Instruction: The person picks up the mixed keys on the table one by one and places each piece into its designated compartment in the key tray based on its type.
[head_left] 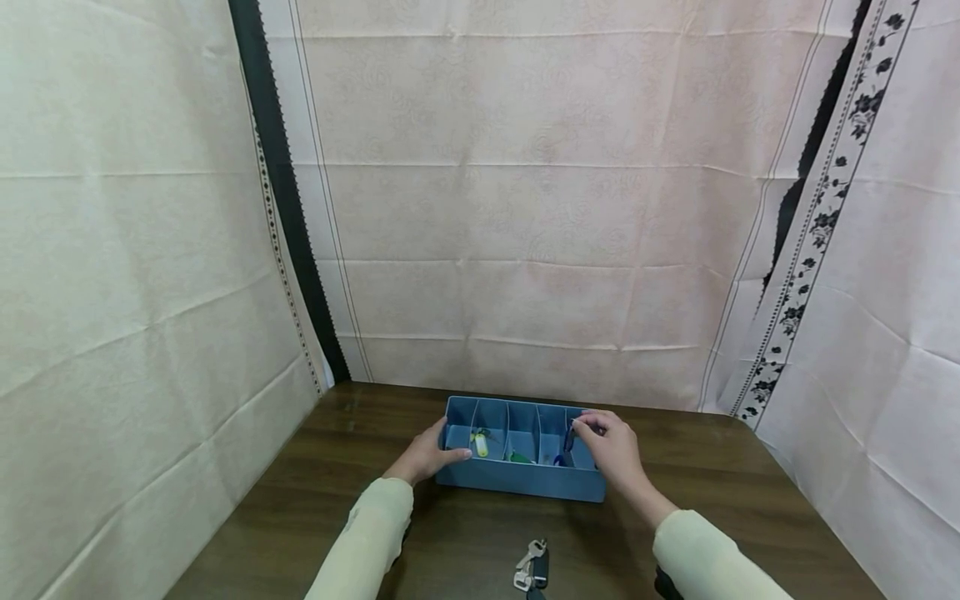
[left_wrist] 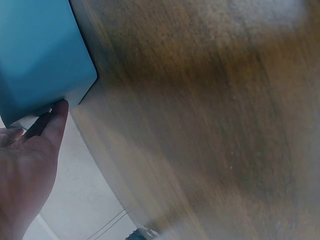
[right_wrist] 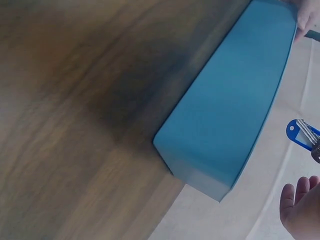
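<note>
A blue box (head_left: 517, 479) with several compartments stands on the table. My left hand (head_left: 431, 454) grips its left end, thumb over the front rim; the left wrist view shows the fingers of that hand (left_wrist: 37, 155) against the end wall. Above the rightmost compartment my right hand (head_left: 613, 446) pinches a bunch of keys with a blue tag (right_wrist: 299, 135), which hangs beyond the box rim in the right wrist view. Inside the box lie a yellow-green tag (head_left: 481, 443), a green item (head_left: 519, 457) and a small blue item (head_left: 558, 460).
Another bunch of keys (head_left: 531, 567) with a dark fob lies on the brown wooden table (head_left: 300, 508), in front of the box. Pale cloth (head_left: 525, 208) hangs behind the table and along both sides.
</note>
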